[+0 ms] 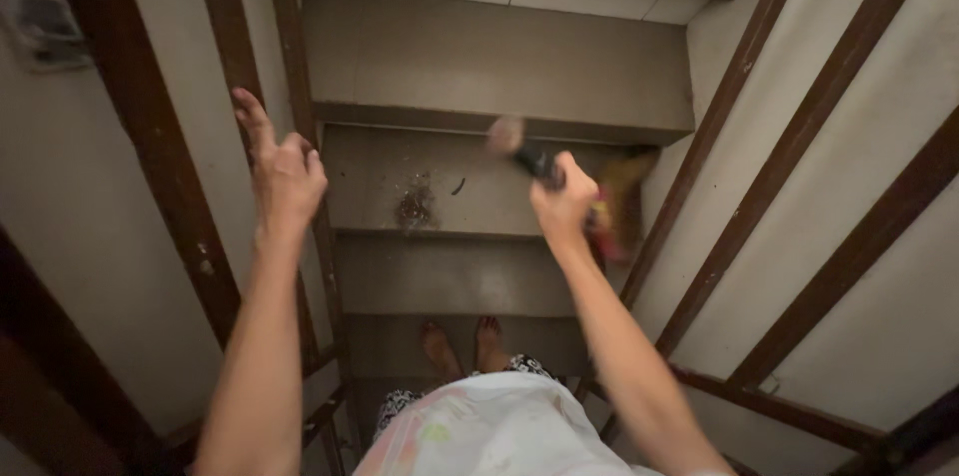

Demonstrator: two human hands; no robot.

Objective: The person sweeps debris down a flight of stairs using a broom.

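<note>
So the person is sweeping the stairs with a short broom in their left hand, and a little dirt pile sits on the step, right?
Not quite: the head view shows the right hand gripping the short broom. The left hand is empty, fingers spread, beside the wooden railing. The dirt pile does sit on the step.

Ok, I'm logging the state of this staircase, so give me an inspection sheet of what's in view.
Surface: grey stair steps, worn.
Job's things: hand broom, dark handle, blurred yellowish bristles at the step's right end.
Clutter: small pile of dirt on the step, a loose bit beside it.
Grippers: right hand gripping the broom handle; left hand open, by the brown railing bars.
Cables: nothing seen.
Surroundings: pale walls, bare feet on a lower step.
</note>
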